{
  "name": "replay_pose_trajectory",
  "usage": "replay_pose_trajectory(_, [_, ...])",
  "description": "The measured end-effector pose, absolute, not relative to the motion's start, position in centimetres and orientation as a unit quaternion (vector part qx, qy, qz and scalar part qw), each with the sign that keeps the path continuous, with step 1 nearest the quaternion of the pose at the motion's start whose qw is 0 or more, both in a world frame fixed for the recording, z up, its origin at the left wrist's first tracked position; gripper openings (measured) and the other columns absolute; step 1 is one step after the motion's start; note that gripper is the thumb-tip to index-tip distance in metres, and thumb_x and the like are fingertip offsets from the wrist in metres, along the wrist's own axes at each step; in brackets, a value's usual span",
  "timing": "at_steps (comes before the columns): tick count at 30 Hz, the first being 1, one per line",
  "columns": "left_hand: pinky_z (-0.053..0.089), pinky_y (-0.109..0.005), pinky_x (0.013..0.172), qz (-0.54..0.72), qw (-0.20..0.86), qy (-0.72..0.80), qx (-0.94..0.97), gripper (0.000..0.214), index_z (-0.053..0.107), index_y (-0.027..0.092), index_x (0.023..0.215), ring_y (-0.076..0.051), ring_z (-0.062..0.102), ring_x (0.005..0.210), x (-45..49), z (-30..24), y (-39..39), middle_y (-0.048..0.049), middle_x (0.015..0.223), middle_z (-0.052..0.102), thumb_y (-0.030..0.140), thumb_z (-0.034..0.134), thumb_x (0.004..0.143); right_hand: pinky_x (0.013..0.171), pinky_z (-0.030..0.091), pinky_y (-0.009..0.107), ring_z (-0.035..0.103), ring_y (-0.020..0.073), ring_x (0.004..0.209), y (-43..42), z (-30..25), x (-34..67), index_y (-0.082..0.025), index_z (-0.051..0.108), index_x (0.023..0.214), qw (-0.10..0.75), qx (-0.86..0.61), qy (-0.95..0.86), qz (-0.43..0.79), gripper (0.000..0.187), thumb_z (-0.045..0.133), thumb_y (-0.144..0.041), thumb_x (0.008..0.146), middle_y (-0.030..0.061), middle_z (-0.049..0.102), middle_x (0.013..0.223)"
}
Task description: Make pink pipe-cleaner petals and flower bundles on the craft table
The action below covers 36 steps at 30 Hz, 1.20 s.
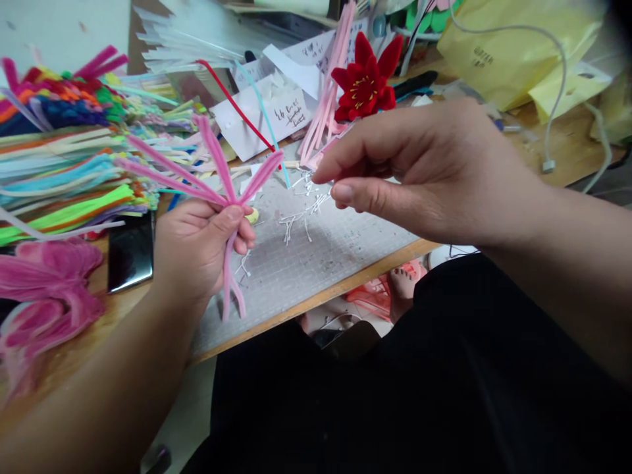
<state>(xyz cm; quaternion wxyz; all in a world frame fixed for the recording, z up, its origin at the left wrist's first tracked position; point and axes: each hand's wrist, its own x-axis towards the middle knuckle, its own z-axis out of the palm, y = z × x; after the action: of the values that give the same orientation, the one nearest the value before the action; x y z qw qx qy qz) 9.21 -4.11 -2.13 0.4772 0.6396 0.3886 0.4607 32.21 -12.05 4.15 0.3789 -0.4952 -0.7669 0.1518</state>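
Note:
My left hand [200, 247] is closed around a bunch of pink pipe cleaners [222, 178]. Their upper ends fan out above my fist and their lower ends hang down past it. My right hand [419, 168] hovers to the right of them, thumb and forefinger pinched together over the grey cutting mat [316, 257]. Whether anything sits in that pinch I cannot make out. Small white stamen wires [301, 214] lie scattered on the mat below my right fingertips.
A pile of coloured pipe cleaners [64, 171] fills the left of the desk. A dark phone [131, 253] lies beside pink fuzzy petals [44, 289]. A red flower [368, 82], loose pink strips [328, 92], papers, yellow bags [523, 46] and a white cable [553, 118] crowd the back.

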Motion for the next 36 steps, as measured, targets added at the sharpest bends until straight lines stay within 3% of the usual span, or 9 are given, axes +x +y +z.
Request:
replay_pose_trajectory(6, [0.039,-0.020,0.039,0.454,0.478,0.376,0.651,0.007,0.067,0.014,0.073,-0.007,0.051,0.039,9.1,-2.3,-4.1,0.0003,0.055,0.063,0.012,0.060,0.076,0.059,0.046,0.019,0.061,0.0106,0.069,-12.0,4.1,32.2,-0.017,0.067,0.087,0.383,-0.495,-0.766,0.146,0.019,0.058,-0.032,0.081,-0.0026,0.064,0.075])
replay_pose_trajectory(12, [0.038,-0.017,0.039,0.420,0.494,0.418,0.636,0.011,0.064,0.014,0.068,-0.006,0.051,0.040,8.8,-2.1,-4.3,0.0007,0.054,0.063,0.020,0.061,0.076,0.060,0.049,0.023,0.063,0.0145,0.071,-12.1,4.0,32.3,-0.015,0.068,0.091,0.385,-0.494,-0.764,0.158,0.020,0.060,-0.029,0.080,0.0035,0.069,0.080])
replay_pose_trajectory(24, [0.037,-0.020,0.040,0.414,0.550,0.400,0.605,0.015,0.061,0.014,0.069,-0.007,0.050,0.040,8.5,-2.0,-4.3,-0.0001,0.055,0.062,0.028,0.059,0.075,0.060,0.053,0.029,0.064,0.0172,0.067,-12.7,3.7,29.6,-0.021,0.067,0.091,0.363,-0.510,-0.756,0.190,0.021,0.057,-0.037,0.082,0.0057,0.069,0.080])
replay_pose_trajectory(36, [0.036,-0.022,0.042,0.462,0.544,0.389,0.582,0.017,0.058,0.016,0.067,-0.007,0.047,0.041,7.3,-1.9,-3.5,-0.0005,0.058,0.060,0.030,0.057,0.077,0.076,0.050,0.023,0.062,0.0122,0.083,-14.6,4.8,16.4,-0.018,0.062,0.101,0.304,-0.307,-0.850,0.301,0.021,0.054,-0.013,0.082,0.0039,0.067,0.093])
